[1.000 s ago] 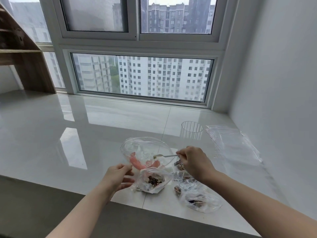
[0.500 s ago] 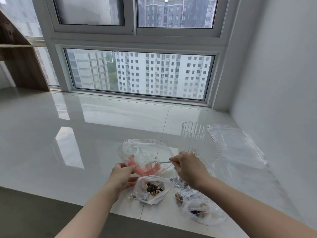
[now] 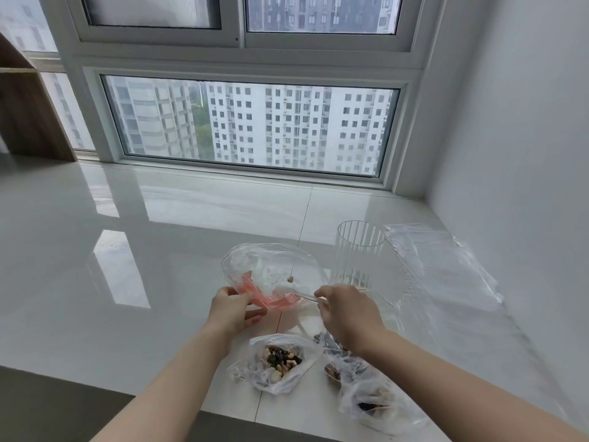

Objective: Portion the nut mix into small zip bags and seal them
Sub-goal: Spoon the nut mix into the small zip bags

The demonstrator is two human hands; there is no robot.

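Note:
A clear zip bag with a pink zip strip stands open on the white sill. My left hand pinches its pink rim at the near left. My right hand grips a spoon whose bowl end reaches into the bag's mouth. A few nut pieces lie inside the bag. Nearer to me, a crumpled clear bag of nut mix lies open. Under and right of my right wrist lie more small bags with nuts.
A ribbed clear glass stands just behind my right hand. Flat clear plastic bags lie to its right against the white wall. The sill's front edge runs close to me. A wooden shelf stands far left.
The view has tilted down and drawn closer. My left hand moved up from the nut-mix bag and took hold of the zip bag's pink rim. My right hand brought the spoon to the bag's mouth.

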